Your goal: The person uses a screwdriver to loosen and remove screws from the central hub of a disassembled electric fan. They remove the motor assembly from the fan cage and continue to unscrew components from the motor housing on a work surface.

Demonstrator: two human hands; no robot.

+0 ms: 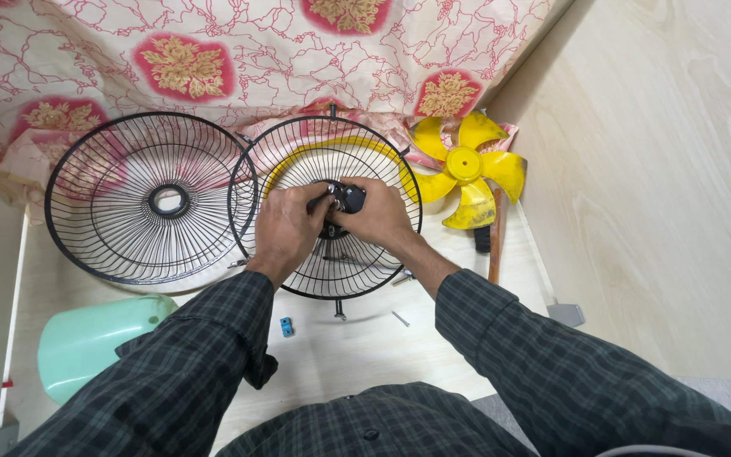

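Both hands, left hand (285, 227) and right hand (380, 216), close around a small dark part (347, 198) at the centre of the right-hand wire fan guard (325, 207). Fingers hide most of it, so its shape is unclear. A yellow fan blade (467, 169) lies just beside the guard.

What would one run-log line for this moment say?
left hand: on black hub part | right hand: same | under: wire fan guard | beside: yellow blade

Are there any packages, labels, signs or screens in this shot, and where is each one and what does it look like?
None in view: no package, label, sign or screen shows.
The left hand and right hand meet on a dark part at the hub of the black wire fan guard on the pale table.
A second black guard lies to the left, the yellow fan blade to the right.
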